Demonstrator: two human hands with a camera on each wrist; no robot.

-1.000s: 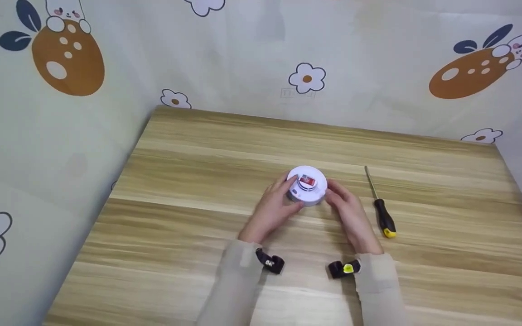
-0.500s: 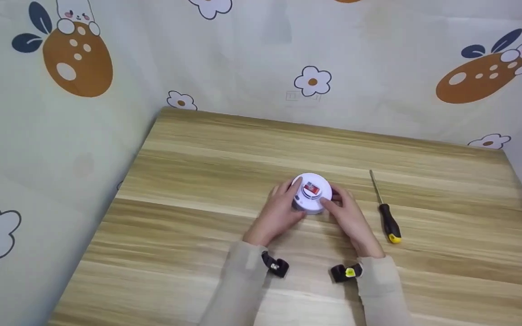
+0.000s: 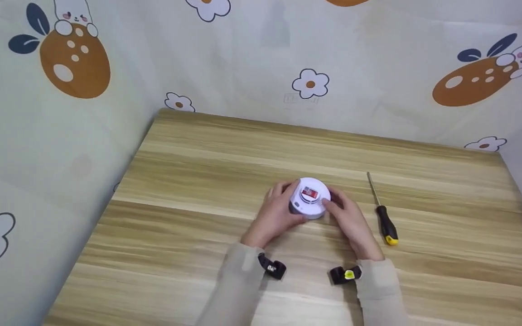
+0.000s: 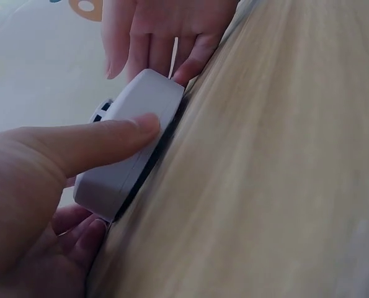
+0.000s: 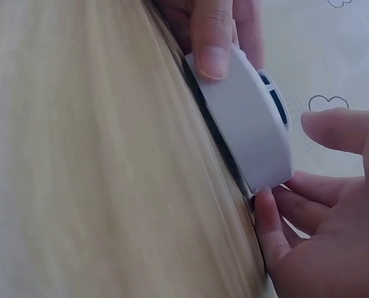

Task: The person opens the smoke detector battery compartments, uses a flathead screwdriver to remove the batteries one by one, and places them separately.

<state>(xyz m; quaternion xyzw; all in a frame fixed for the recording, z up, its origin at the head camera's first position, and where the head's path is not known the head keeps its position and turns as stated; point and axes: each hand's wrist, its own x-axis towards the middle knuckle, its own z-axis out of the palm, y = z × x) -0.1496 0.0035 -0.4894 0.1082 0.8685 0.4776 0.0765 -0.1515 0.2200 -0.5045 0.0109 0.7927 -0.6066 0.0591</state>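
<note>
A round white smoke detector [image 3: 314, 211] with a red label on its raised centre sits low at the wooden table [image 3: 224, 172]; the wrist views show a dark gap under its rim. My left hand [image 3: 275, 216] grips its left side. The left thumb [image 4: 119, 139] presses the side wall, while the other fingers are partly hidden behind it. At the right side, my right hand [image 3: 351, 221] touches the lower edge with its fingers [image 5: 268, 214]. The right thumb [image 5: 339, 127] stands just off the raised, slotted centre in the right wrist view.
A screwdriver [image 3: 385, 222] with a black and yellow handle lies right of the right hand, its shaft pointing away. Patterned wall covering [image 3: 243, 59] borders the table at the back and left. Both wrists carry small black cameras, one of them the left wrist camera [image 3: 273, 268].
The right thumb has come from the rim to above the detector's top. The detector has shifted slightly nearer the person, with the left hand still gripping it. The screwdriver stays put.
</note>
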